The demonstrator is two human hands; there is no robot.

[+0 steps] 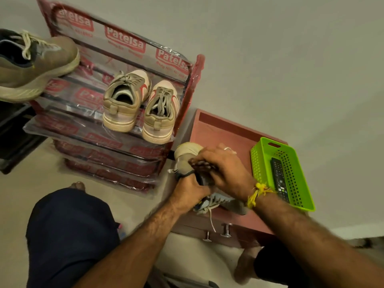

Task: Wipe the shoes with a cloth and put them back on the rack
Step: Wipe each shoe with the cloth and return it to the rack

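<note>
Both hands work one shoe on the tabletop, just right of the rack: left hand grips it, right hand presses a dark cloth on it. One pair sits racked; this shoe remains unracked.

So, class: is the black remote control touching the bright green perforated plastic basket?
Touching. The head view shows the black remote control lying inside the green plastic basket, resting on its perforated floor, with the basket's walls rising around it.

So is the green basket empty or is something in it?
Not empty: the green basket holds a black remote control lying on its bottom.
</note>
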